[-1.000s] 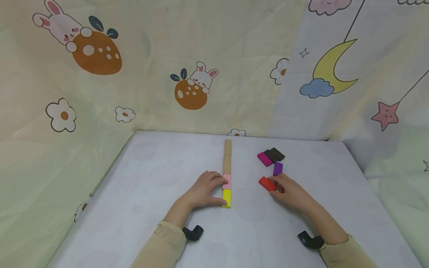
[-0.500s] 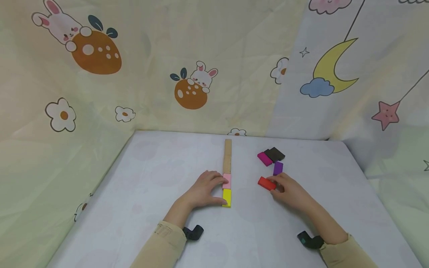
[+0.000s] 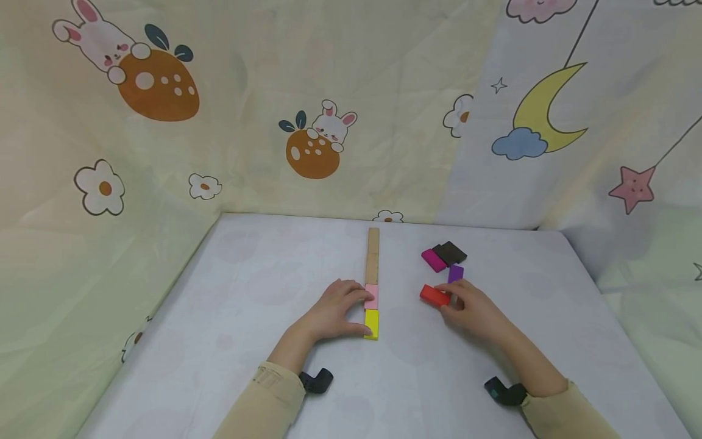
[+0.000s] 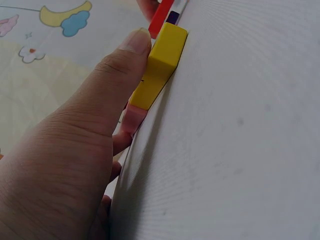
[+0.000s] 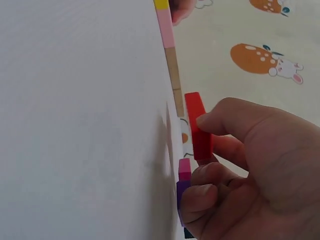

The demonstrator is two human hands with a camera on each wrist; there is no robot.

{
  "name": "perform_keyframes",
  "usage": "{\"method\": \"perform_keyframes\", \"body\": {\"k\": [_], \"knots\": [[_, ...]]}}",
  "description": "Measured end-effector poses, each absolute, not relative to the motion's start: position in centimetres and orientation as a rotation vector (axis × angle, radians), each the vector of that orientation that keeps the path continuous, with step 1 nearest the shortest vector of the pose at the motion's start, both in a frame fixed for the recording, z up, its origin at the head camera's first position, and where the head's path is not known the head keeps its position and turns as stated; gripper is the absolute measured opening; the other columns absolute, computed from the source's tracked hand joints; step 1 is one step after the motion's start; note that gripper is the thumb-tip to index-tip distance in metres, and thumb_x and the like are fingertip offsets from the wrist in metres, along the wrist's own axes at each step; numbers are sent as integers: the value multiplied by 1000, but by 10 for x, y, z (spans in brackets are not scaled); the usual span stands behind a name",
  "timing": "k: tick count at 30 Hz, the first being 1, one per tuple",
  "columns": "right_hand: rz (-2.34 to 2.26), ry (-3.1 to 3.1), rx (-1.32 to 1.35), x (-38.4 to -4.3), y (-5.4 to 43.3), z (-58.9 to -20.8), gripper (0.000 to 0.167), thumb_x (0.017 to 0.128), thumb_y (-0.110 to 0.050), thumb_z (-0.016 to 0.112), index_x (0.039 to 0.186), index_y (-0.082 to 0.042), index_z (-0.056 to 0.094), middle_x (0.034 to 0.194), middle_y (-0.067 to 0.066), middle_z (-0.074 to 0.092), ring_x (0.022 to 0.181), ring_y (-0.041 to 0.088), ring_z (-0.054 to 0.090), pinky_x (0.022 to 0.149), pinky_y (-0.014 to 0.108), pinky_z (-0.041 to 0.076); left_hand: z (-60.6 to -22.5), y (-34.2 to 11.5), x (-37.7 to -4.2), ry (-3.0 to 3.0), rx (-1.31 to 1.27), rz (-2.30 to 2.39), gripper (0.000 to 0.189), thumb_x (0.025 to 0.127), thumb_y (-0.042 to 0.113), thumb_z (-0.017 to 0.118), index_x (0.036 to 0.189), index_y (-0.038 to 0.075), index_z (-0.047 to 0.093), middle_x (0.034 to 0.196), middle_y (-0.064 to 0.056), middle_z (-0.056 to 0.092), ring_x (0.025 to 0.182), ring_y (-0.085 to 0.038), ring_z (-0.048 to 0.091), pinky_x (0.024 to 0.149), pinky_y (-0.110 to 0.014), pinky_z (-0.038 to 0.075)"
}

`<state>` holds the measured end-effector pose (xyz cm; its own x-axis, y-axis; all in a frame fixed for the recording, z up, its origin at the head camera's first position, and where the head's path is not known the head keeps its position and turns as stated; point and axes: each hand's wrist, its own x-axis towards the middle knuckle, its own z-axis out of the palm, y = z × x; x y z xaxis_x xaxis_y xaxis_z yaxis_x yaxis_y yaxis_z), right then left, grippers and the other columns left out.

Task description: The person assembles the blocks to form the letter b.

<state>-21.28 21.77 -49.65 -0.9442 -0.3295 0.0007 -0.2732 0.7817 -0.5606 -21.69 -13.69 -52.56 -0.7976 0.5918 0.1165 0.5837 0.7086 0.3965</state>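
My left hand (image 3: 331, 311) spans the near part of a straight row of flat blocks. Its thumb lies straight against the yellow block (image 3: 371, 318), and its fingertips touch the pink block (image 3: 371, 289). Beyond the pink one, two tan wooden blocks (image 3: 373, 256) continue the row end to end. On the right, my right hand (image 3: 476, 310) pinches a red block (image 3: 432, 295) between thumb and fingers. The right wrist view shows the red block (image 5: 198, 127) raised off the table, with a purple block (image 5: 183, 192) close beside the curled fingers.
Behind the right hand, a magenta block (image 3: 434, 260), dark blocks (image 3: 451, 253) and the purple block (image 3: 456, 273) lie grouped together. A white cloth covers the table (image 3: 247, 274). Printed fabric walls (image 3: 241, 122) stand at the back and sides.
My right hand has shifted slightly away from me and to the left, carrying the red block with it. The left hand and the row have stayed in place.
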Motion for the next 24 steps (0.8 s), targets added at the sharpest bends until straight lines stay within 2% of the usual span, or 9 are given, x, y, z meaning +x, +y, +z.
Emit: {"method": "perform_keyframes", "body": {"k": [8, 13, 24], "knots": [[-925, 2872, -462, -228, 195, -487, 44, 88, -22, 72, 131, -17, 61, 100, 6, 54, 78, 17, 50, 56, 24, 44, -528, -137, -218, 2889, 1001, 656, 70, 75, 65, 75, 135, 35, 54, 136, 8, 49, 134, -15, 40, 126, -44, 18], [-961, 2846, -407, -244, 181, -486, 46, 90, -25, 70, 134, -19, 58, 113, 8, 55, 86, 21, 52, 58, 26, 50, -527, -137, -217, 2878, 980, 664, 69, 75, 65, 74, 135, 36, 54, 137, 9, 48, 135, -15, 40, 126, -43, 18], [-976, 2834, -314, -281, 157, -485, 44, 90, -26, 68, 133, -22, 59, 115, 6, 58, 95, 24, 53, 68, 27, 52, -528, -136, -218, 2877, 960, 645, 69, 75, 65, 74, 135, 37, 54, 137, 10, 48, 135, -13, 39, 126, -40, 19]]}}
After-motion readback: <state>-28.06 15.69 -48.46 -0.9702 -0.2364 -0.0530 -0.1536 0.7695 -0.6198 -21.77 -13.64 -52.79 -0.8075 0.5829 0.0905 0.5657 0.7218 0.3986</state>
